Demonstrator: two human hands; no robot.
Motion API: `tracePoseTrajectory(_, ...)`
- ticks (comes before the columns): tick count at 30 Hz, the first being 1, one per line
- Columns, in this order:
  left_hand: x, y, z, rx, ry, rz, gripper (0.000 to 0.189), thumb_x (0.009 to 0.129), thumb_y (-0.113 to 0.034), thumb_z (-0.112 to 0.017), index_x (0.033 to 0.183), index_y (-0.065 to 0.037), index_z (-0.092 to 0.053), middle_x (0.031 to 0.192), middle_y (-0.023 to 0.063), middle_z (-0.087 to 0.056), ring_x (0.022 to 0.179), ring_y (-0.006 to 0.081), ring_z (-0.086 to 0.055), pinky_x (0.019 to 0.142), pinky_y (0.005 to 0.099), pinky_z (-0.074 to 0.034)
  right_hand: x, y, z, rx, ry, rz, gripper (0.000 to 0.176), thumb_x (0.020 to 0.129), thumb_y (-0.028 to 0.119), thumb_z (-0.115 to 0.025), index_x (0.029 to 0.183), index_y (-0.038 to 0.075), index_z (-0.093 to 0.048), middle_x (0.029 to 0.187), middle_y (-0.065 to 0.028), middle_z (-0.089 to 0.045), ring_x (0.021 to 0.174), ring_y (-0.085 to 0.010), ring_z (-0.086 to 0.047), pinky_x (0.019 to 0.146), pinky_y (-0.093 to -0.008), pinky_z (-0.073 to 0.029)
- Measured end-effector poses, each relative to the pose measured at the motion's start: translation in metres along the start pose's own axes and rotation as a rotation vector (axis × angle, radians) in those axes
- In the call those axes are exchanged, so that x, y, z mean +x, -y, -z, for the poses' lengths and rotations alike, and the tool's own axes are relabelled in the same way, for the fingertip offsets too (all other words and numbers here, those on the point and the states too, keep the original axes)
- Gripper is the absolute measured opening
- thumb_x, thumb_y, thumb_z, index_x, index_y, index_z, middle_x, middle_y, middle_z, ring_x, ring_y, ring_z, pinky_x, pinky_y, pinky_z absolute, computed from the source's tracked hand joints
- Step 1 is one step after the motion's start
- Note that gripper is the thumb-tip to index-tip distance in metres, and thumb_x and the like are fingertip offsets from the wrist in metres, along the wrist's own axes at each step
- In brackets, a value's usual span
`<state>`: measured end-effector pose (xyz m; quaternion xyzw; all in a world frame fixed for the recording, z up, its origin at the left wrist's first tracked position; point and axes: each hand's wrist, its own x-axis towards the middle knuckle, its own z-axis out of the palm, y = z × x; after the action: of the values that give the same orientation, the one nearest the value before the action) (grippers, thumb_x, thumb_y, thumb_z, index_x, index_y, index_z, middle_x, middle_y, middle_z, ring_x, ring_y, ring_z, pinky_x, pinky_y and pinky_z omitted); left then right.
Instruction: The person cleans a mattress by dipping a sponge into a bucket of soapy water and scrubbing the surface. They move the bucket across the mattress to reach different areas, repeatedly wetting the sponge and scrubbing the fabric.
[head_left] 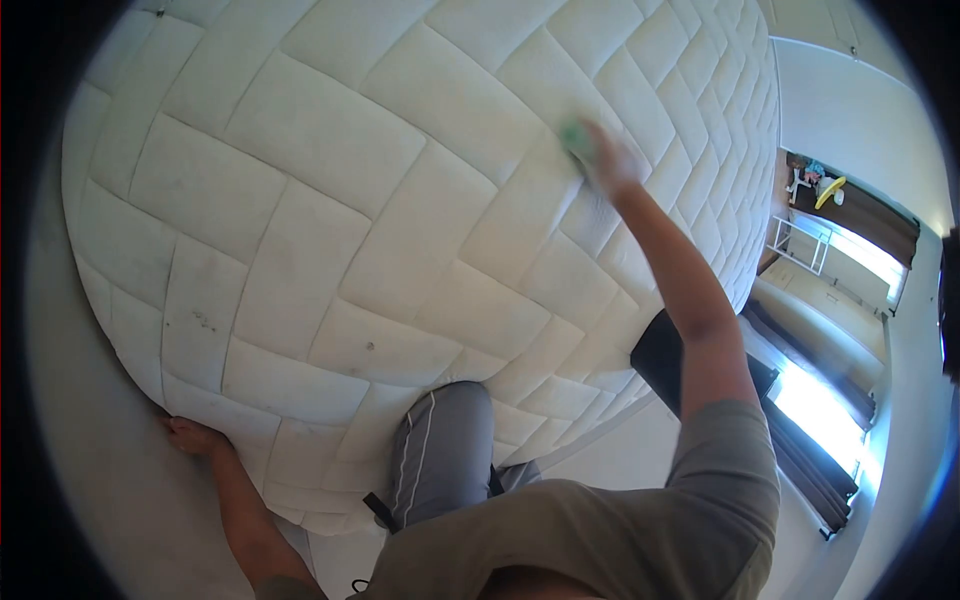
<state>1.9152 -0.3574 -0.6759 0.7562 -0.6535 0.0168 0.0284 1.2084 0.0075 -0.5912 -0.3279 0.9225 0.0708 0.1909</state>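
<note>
Well, nearly everything I see from out here is a cream quilted mattress [320, 140], its stitched rectangles curving across my wide head view. Next in size comes the grey-brown shirt [560, 530] along the bottom, and off to the right a bright window [820, 405] with dark curtains [800, 470] beside it. Below the middle, one grey trouser leg [450, 450] with white piping is bent, its knee up against the mattress. A black object [655, 355] shows behind my right arm, and farther back I make out a small white frame [800, 245].

My right hand [610, 165] is at the upper part of the mattress, arm stretched out, closed around a green object; motion blur softens both. My left hand [195, 437] is low on the far side, right at the mattress edge, and I cannot tell whether its fingers are curled around that edge or only resting there.

The green object [577, 138] lies against the quilting, too blurred to identify. Smallest are the dark marks [203, 321] toward the lower left and one round spot [370, 346] above the knee.
</note>
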Motion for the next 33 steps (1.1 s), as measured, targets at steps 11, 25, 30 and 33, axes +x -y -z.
tracePoseTrajectory(11,-0.002,0.005,0.002,-0.141,-0.075,-0.129,0.05,0.092,-0.035,-0.024,0.127,-0.004,-0.041,0.108,0.0263,-0.05,0.099,0.0395,-0.049,0.085,0.0433,-0.038,0.168,0.164,0.046,-0.01,-0.535,0.307,0.047,0.086,0.024,-0.039,0.13,0.012,-0.032,0.101,-0.0187,-0.059,0.089,-0.0339,-0.058,0.081,-0.0472,-0.042)
tracePoseTrajectory(25,-0.001,0.01,0.004,-0.021,-0.06,-0.142,0.051,0.091,-0.034,-0.023,0.129,-0.004,-0.04,0.115,0.0293,-0.046,0.1,0.0376,-0.049,0.086,0.0417,-0.038,0.169,0.108,0.047,-0.103,-0.347,0.068,0.043,0.084,0.025,-0.044,0.126,0.02,-0.038,0.098,-0.0144,-0.06,0.091,-0.0316,-0.058,0.076,-0.042,-0.044)
tracePoseTrajectory(30,-0.005,0.005,0.007,-0.165,-0.05,-0.134,0.05,0.091,-0.034,-0.025,0.129,-0.003,-0.039,0.117,0.0277,-0.045,0.102,0.036,-0.049,0.087,0.0408,-0.038,0.131,0.068,0.055,-0.167,-0.256,0.157,0.042,0.084,0.028,-0.044,0.125,0.021,-0.039,0.099,-0.0152,-0.06,0.09,-0.0318,-0.058,0.076,-0.042,-0.045)
tracePoseTrajectory(33,-0.006,0.0,0.012,0.017,-0.001,-0.084,0.05,0.092,-0.034,-0.026,0.128,-0.003,-0.04,0.117,0.0266,-0.046,0.103,0.0349,-0.048,0.087,0.0408,-0.038,0.034,-0.067,0.013,-0.111,-0.158,0.019,0.047,0.082,0.044,-0.049,0.123,0.024,-0.042,0.109,-0.0138,-0.058,0.098,-0.0298,-0.056,0.084,-0.0387,-0.044)
